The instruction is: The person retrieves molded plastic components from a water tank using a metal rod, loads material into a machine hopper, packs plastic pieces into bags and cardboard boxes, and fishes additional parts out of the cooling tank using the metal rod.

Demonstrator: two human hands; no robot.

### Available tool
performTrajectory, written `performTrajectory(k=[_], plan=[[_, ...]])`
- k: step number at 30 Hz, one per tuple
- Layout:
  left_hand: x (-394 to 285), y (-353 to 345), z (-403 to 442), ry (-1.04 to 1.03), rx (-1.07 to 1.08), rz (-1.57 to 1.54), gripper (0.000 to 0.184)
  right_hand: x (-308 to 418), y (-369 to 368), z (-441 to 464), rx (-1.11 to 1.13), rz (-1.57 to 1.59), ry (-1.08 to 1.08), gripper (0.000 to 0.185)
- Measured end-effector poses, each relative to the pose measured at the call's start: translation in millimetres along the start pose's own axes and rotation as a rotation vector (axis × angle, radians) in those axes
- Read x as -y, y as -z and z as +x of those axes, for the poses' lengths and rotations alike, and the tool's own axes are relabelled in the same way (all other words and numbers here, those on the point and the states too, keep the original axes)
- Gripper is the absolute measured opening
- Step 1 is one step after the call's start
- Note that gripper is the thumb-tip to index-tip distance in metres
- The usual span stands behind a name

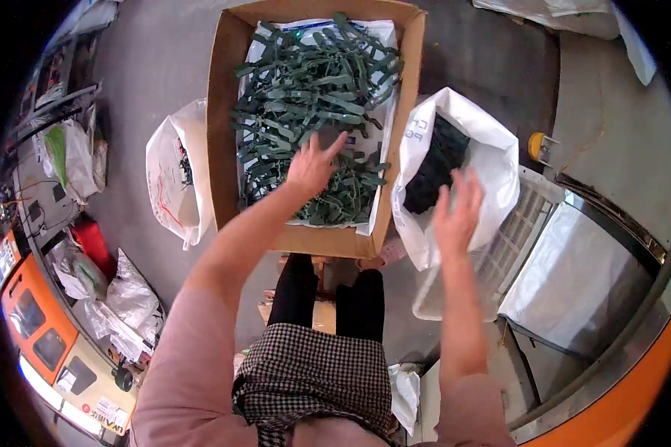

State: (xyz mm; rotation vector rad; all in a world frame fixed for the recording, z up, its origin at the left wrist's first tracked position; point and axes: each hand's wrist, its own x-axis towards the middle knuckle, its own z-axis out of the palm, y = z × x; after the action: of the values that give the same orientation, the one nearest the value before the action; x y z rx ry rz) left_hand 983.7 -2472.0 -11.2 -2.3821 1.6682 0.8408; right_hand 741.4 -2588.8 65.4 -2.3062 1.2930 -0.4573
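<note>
A large cardboard box (224,112), lined with white plastic, holds a pile of dark green branched plastic-looking parts (306,82). Over the middle of that pile is my left hand (313,165), its fingers spread, touching or just above the parts. My right hand (457,208) is raised at the mouth of a white sack (492,149) to the right of the box, fingers apart and nothing in them. Inside the sack lie dark, nearly black pieces (438,160).
Left of the box stands another white sack (173,175) with a few dark bits inside. A pale plastic crate (499,261) is beneath the right sack. Orange machinery (33,320) and plastic bags (130,298) are at the left. A metal-edged bin (574,276) is at the right.
</note>
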Motion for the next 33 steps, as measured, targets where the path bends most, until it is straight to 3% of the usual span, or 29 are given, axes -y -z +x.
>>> performTrajectory(k=[2,4,6,7,9,10,13,15,18,20,21,23,25,26,28,29,30,31,32,33], plan=[[34.7,-13.7,28.3,-0.138,-0.008,0.27,0.075,24.6,-28.3,-27.0,0.141,0.085,0.041,0.034],[65.9,-19.0,59.9,-0.171,0.136,0.602,0.053,50.1,-55.2,-48.8,0.298,0.124,0.047,0.035],[86.9,14.7,81.9,-0.191,0.187,0.761,0.043,73.8,-73.1,-62.3,0.426,0.166,0.009,0.036],[100.7,24.0,98.0,-0.097,0.199,0.777,0.039,79.7,-80.5,-68.3,0.441,0.16,0.002,0.036],[128.0,51.3,110.6,0.04,0.022,0.807,0.037,86.4,-99.8,-78.2,0.502,0.158,0.006,0.037],[138.5,64.0,111.7,0.004,-0.041,0.801,0.038,84.6,-113.4,-83.2,0.537,0.171,-0.011,0.038],[155.7,75.9,99.7,-0.167,-0.252,0.588,0.031,84.1,-147.3,-83.2,0.666,0.007,-0.048,0.04],[170.2,55.3,81.3,-0.174,-0.364,0.319,0.031,78.4,-181.2,-73.4,0.703,-0.044,-0.073,0.051],[161.3,11.7,29.2,0.021,-0.598,-0.035,0.056,70.9,-216.4,-47.3,0.671,-0.173,-0.148,0.067],[152.5,-23.8,-11.2,0.267,-0.45,-0.073,0.08,59.8,-232.5,-42.4,0.832,-0.239,-0.258,0.082],[151.1,-42.3,-27.0,0.402,-0.196,-0.103,0.087,63.3,-237.0,-41.1,1.059,-0.312,-0.352,0.088],[178.1,-116.1,-60.9,0.459,0.24,-0.482,0.092,72.9,-233.1,-58.6,1.075,-0.219,-0.352,0.091],[175.5,-156.4,-101.8,0.473,0.421,-0.585,0.082,68.8,-224.9,-83.4,1.134,-0.097,-0.337,0.09],[160.5,-140.2,-118.2,0.421,0.444,-0.381,0.078,68.0,-217.4,-99.0,1.181,0.026,-0.349,0.089],[133.6,-132.1,-155.3,0.399,0.274,-0.24,0.07,85.9,-180.6,-126.0,1.199,-0.282,-0.132,0.082],[126.0,-127.7,-166.7,0.454,0.337,-0.323,0.068,91.0,-164.1,-139.7,1.13,-0.328,-0.059,0.078],[114.4,-123.4,-196.0,0.549,0.306,-0.581,0.064,85.0,-142.8,-162.3,1.038,-0.153,-0.104,0.075],[112.1,-129.9,-218.0,0.466,0.15,-0.612,0.044,88.9,-128.6,-171.2,0.931,-0.092,-0.093,0.064],[109.0,-110.6,-236.6,0.445,0.202,-0.621,0.031,91.9,-113.4,-177.2,0.95,-0.1,-0.124,0.058],[105.0,-92.1,-261.1,0.495,0.14,-0.722,0.029,70.0,-113.5,-195.2,0.808,-0.012,0.077,0.05]])
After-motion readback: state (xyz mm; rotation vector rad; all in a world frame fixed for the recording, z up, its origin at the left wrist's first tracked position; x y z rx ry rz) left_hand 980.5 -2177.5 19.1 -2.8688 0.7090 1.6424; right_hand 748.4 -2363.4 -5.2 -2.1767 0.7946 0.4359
